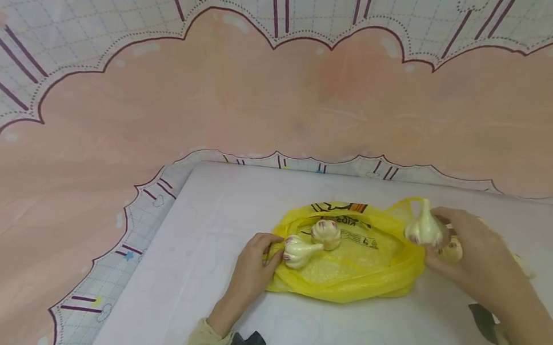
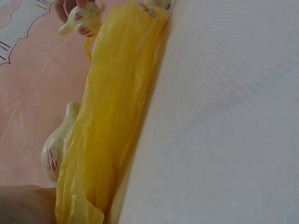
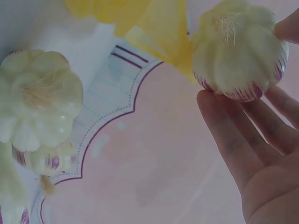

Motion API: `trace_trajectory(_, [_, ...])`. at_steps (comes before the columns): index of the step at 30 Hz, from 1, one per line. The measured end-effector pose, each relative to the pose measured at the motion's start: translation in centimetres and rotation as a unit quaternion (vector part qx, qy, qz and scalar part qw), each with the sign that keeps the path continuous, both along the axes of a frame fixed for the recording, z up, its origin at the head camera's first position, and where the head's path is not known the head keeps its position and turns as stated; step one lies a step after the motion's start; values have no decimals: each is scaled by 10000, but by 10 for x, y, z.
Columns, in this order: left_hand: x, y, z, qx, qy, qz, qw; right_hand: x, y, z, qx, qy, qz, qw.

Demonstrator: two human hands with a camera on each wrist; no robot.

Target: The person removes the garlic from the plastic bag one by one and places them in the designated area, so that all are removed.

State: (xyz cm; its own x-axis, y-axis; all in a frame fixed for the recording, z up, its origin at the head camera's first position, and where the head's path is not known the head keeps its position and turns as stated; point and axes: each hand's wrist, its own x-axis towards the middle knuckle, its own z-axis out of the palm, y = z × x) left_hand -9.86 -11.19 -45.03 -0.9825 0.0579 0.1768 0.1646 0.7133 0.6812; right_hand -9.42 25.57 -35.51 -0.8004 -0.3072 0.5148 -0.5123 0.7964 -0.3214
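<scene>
On a white tabletop (image 1: 181, 276) before a patterned backdrop (image 1: 265, 96), apparently mid-work: yellow bag (image 1: 339, 293) at lower centre, gripped at its left edge by the left hand (image 1: 253, 264), with two garlic bulbs (image 1: 326, 234) within its opening, a third bulb (image 1: 423, 230) grasped in the right hand (image 1: 478, 260), and other bulbs (image 1: 452, 251) outside at right.

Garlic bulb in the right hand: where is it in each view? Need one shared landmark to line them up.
Head: right of centre, by the bag's right rim, garlic bulb in the right hand.
Left wrist: top left corner area, the same garlic bulb.
Right wrist: upper right, root end showing, garlic bulb.
Shared landmark: yellow bag, in all three.
</scene>
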Motion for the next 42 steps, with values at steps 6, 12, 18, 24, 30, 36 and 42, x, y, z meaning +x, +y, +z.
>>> trace_trajectory(6, [0,0,0,14,-11,9,10000,-3,4,-2,36,69,9,10000])
trace_trajectory(12, [0,0,-1,-7,31,0,10000,-5,10,-2,124,-224,-143,9996])
trace_trajectory(18, [0,1,1,21,63,-13,10000,-7,16,-2,34,-750,-350,9966])
trace_trajectory(24, [1,1,2,35,41,-12,10000,-10,22,-4,-3,-654,-469,9968])
trace_trajectory(30, [1,1,2,16,24,-1,10000,-13,26,-9,62,-542,-458,9975])
trace_trajectory(36, [0,1,1,19,53,-2,10000,-16,31,-12,28,-833,-501,9953])
trace_trajectory(42, [0,0,-1,-16,62,-16,10000,-18,33,-11,12,-1363,-710,9881])
